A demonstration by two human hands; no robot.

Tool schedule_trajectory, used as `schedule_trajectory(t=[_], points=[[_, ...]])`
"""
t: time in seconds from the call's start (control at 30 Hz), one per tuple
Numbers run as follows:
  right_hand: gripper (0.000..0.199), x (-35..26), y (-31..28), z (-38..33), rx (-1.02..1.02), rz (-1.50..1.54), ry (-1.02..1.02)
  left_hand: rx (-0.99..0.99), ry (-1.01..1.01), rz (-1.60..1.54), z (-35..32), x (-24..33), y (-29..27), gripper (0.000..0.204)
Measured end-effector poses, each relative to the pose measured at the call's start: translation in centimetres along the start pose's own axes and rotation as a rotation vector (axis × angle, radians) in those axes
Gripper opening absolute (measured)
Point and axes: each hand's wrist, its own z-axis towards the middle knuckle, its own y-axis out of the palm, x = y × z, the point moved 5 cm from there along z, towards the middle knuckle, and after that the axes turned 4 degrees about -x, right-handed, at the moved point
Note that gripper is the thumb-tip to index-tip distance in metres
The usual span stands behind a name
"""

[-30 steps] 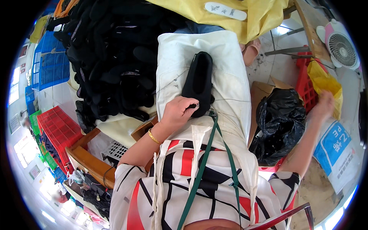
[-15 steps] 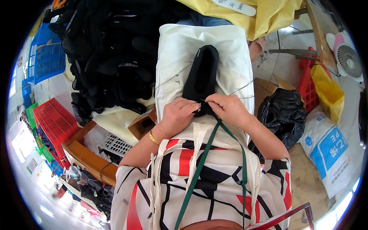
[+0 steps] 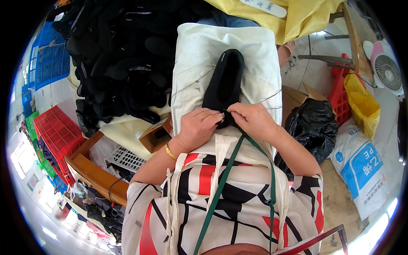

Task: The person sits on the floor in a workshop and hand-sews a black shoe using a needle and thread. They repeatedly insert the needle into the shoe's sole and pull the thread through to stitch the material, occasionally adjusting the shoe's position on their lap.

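A black slip-on shoe point(image 3: 213, 91) lies on the white cloth point(image 3: 191, 55) over my lap, its opening facing up and its far end pointing away from me. My left hand point(image 3: 199, 126) is closed on the shoe's near end, with a small shiny spot at its fingertips. Beside it, my right hand point(image 3: 251, 120) pinches at the same end, thumb and forefinger together. Something thin shows at those fingertips, too small to name. Both hands partly hide the near end of the shoe.
A heap of black shoes point(image 3: 123, 55) rises at the left, by an open cardboard box point(image 3: 155, 136). On the right are a black plastic bag point(image 3: 312, 123), a white-and-blue sack point(image 3: 361, 165) and a fan point(image 3: 387, 70). Yellow sheeting point(image 3: 297, 21) lies beyond my lap.
The view has shifted slightly. My hands stay at the near end of the shoe, with barely any visible movement of the fingers.
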Motion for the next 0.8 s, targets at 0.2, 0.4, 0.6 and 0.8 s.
schedule_trajectory(t=[0.2,0.4,0.6,0.8], points=[[0.011,0.6,0.7,0.5,-0.049,0.066,0.04,-0.011,-0.042,-0.018,-0.2,-0.1,0.1,0.037],[0.01,1.5,1.8,0.6,-0.036,0.196,0.027,-0.004,-0.074,-0.058,-0.4,-0.4,0.3,0.037],[0.013,1.6,1.9,0.7,-0.079,0.178,0.069,0.0,-0.074,-0.051,-0.4,-0.3,0.4,0.037],[0.017,0.4,2.2,2.6,-0.074,0.089,0.146,-0.02,-0.014,0.064,-0.1,0.3,0.6,0.035]])
